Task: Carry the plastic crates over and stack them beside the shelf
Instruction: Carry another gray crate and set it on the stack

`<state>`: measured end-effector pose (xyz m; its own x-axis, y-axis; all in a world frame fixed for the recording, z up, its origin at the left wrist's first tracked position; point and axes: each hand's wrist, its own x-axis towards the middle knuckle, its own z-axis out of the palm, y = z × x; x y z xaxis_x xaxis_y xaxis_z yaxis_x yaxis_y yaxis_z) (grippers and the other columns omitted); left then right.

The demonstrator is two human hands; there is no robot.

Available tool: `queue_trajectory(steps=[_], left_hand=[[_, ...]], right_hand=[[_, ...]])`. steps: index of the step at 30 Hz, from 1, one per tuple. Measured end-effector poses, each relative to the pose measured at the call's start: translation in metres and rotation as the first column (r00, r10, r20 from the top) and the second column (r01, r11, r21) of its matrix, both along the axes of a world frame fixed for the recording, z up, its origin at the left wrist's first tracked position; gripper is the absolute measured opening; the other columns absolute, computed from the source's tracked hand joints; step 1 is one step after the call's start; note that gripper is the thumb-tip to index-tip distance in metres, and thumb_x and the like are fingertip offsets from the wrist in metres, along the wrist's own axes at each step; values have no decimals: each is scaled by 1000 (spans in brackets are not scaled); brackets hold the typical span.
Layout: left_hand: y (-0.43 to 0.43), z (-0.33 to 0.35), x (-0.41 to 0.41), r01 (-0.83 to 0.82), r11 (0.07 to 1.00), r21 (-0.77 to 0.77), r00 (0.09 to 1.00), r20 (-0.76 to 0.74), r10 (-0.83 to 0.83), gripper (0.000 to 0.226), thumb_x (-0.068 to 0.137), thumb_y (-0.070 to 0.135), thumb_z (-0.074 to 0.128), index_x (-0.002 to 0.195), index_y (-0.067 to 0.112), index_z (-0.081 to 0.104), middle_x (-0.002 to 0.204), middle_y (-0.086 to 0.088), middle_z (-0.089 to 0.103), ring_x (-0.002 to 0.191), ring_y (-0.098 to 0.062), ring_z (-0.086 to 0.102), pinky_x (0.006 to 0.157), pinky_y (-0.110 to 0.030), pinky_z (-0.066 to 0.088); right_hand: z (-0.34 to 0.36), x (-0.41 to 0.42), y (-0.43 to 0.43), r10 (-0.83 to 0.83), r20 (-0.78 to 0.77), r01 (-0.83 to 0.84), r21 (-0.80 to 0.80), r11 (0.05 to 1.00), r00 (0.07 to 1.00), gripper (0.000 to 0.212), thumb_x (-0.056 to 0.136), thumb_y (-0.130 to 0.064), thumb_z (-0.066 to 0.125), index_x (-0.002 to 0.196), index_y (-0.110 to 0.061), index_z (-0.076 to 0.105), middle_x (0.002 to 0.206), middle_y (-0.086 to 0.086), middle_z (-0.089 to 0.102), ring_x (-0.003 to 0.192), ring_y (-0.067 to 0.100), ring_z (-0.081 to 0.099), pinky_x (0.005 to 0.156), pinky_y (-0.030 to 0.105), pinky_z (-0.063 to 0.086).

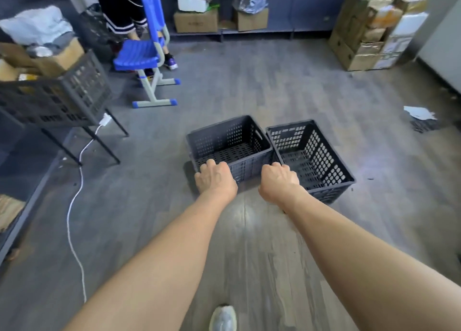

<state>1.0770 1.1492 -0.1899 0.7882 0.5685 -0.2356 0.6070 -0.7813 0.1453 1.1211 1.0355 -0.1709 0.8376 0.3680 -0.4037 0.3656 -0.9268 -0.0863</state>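
Observation:
Two empty dark grey perforated plastic crates stand side by side on the floor ahead of me. My left hand (215,178) curls over the near rim of the left crate (225,137). My right hand (280,180) curls over the near left corner of the right crate (314,153), right where the two crates meet. Both crates rest on the floor. A low shelf (257,31) runs along the far wall with cardboard boxes on it.
A blue chair (147,51) stands at the back left with a person's legs behind it. A full crate (62,94) sits on a black stand at left, with a white cable (74,196) trailing across the floor. Cardboard boxes (369,31) are piled at the back right.

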Motion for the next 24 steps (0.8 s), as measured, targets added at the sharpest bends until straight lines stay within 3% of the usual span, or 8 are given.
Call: queue_trajectory(steps=[10,24], left_hand=[[-46,-18,153,124,990,-66,992,-18,-125,32,93,26,52,122,14,57,130,-7,47,122,-28,43,99,-39,36],[-97,-76,313,115,975,-189,976,-160,-147,40,93,33,54,128,14,53,135,-9,45,124,-28,44,99,-40,38]], right_hand=[[-19,132,-37,-173,-27,174,46,984,985,38,92,-14,51,129,-7,43,134,13,46,127,32,42,99,40,39],[-70,295,-97,-332,-61,334,32,942,941,37,92,-13,53,128,-5,44,132,15,49,125,34,45,98,41,41]])
